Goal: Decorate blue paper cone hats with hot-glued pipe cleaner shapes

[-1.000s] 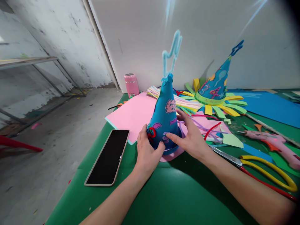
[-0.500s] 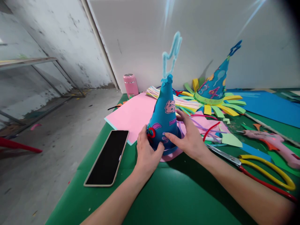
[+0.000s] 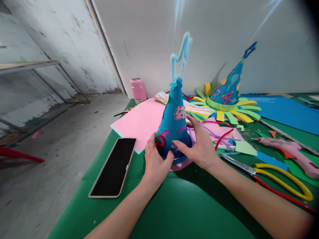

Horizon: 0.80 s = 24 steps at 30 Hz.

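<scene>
Blue cone hat (image 3: 174, 122) upright on the green table (image 3: 199, 202); I take it as landmark. My left hand (image 3: 157, 161) cups its left base, my right hand (image 3: 199, 146) its right, both curved, thumbs at its front. Phone (image 3: 114, 167) left of the hat; scissors (image 3: 264, 171) and pink glue gun (image 3: 289, 149) right; pink flask (image 3: 138, 90) behind, leftward.

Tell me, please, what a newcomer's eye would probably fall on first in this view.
Probably the blue cone hat in the middle, between the left hand and the right hand, with a fuzzy light-blue shape rising from its tip. Next might come the second cone hat, farther back to the right, ringed by yellow and green strips.
</scene>
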Each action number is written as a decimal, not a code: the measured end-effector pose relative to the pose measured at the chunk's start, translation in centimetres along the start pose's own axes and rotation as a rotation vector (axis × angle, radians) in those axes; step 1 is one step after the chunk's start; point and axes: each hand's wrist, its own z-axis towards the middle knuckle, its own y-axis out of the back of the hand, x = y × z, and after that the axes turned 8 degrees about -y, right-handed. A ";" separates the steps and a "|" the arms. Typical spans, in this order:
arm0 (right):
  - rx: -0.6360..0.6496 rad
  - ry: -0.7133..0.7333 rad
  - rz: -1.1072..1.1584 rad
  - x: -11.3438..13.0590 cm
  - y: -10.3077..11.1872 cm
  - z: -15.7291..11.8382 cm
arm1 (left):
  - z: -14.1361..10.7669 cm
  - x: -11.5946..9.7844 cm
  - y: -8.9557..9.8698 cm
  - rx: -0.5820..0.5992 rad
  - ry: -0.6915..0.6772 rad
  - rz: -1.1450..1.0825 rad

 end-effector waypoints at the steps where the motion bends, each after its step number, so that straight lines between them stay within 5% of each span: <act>1: -0.003 0.004 -0.009 0.0 0.0 0.0 | 0.0 0.0 0.0 0.000 -0.001 0.004; 13: 0.137 0.061 0.110 -1.1 0.6 -0.3 | 0.1 0.4 0.3 0.033 0.049 -0.043; 24: 0.174 0.032 -0.044 -1.5 0.2 -0.7 | 0.0 -0.1 0.6 0.039 0.063 -0.070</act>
